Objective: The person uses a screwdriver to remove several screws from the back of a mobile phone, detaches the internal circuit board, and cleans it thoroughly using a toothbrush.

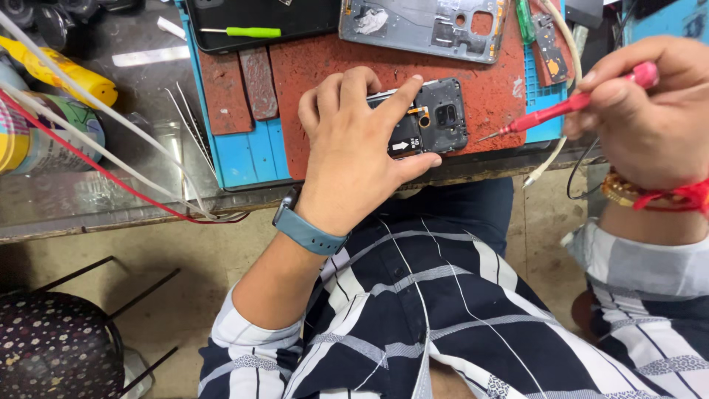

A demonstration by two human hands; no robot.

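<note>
My left hand (354, 140) rests on an opened black phone (436, 118) that lies back-side up on a reddish-brown pad (332, 63), fingers spread over its left half, thumb along its lower edge. My right hand (650, 111) grips a red screwdriver (546, 114); its thin metal tip points left and hovers just right of the phone, near the pad's edge. A blue watch band circles my left wrist, and red threads and a bracelet circle my right wrist.
A blue work mat (244, 151) lies under the pad. A grey phone frame (425, 26), a black phone panel (258, 22) with a green tool (247, 32) and a small circuit board (550, 48) lie at the back. Wires, a yellow bottle (66, 70) and a can stand left.
</note>
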